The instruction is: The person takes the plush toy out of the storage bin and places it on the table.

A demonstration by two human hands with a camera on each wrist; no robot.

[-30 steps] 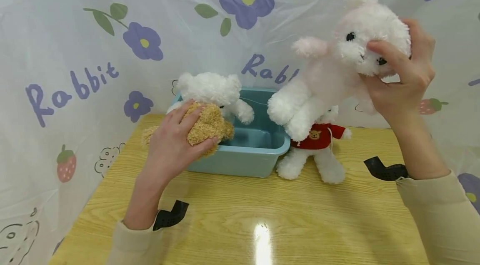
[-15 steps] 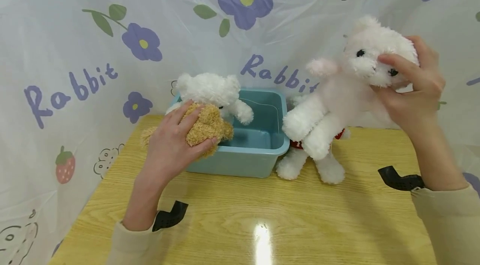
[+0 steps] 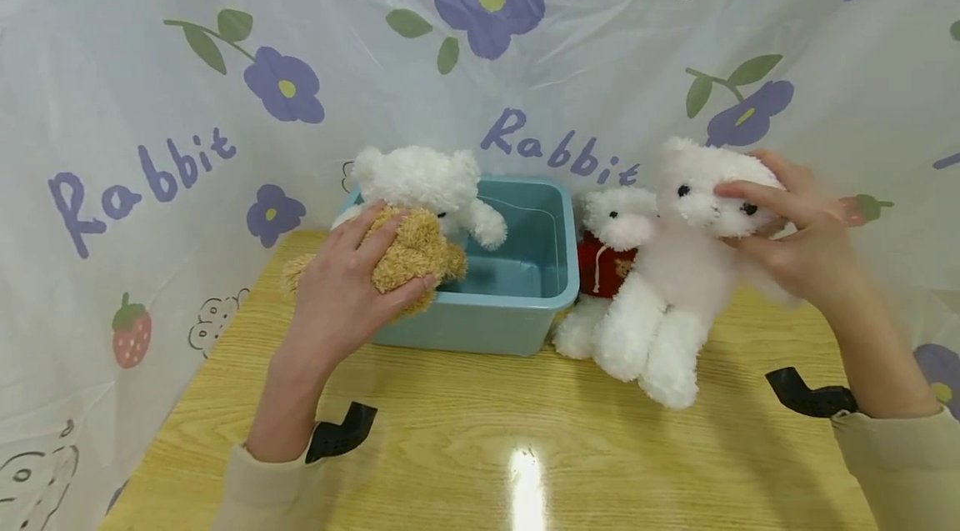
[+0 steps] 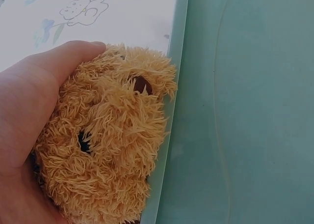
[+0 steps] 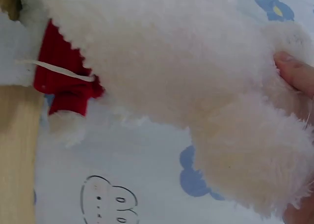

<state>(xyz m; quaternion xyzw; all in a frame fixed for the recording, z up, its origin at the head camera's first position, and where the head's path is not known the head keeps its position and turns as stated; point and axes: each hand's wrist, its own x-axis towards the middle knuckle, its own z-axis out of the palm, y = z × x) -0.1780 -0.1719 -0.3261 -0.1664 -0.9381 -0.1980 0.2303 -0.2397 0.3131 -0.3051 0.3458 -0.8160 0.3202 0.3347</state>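
My left hand point(image 3: 345, 281) grips the head of a curly tan stuffed toy point(image 4: 108, 140) at the front left rim of a blue-green plastic tub point(image 3: 480, 323). Behind it, a white teddy bear point(image 3: 420, 177) sits in the tub's left part, one arm toward the middle. On the right, my right hand point(image 3: 802, 222) holds a pale pink and white stuffed animal point(image 3: 686, 264) by its head, thumb across the face. Its legs hang down close over the table. Partly hidden behind it, a white stuffed toy in a red hoodie point(image 3: 600, 264) leans beside the tub's right side.
The wooden table point(image 3: 465, 448) carries the tub near its back edge. A white cloth point(image 3: 360, 81) printed with purple flowers and the word Rabbit hangs behind and to the left. Black wrist mounts point(image 3: 341, 433) sit at both sleeves.
My right hand has brought the pale pink stuffed animal down and a little to the right, in front of the toy in the red hoodie. The left hand has stayed in place.
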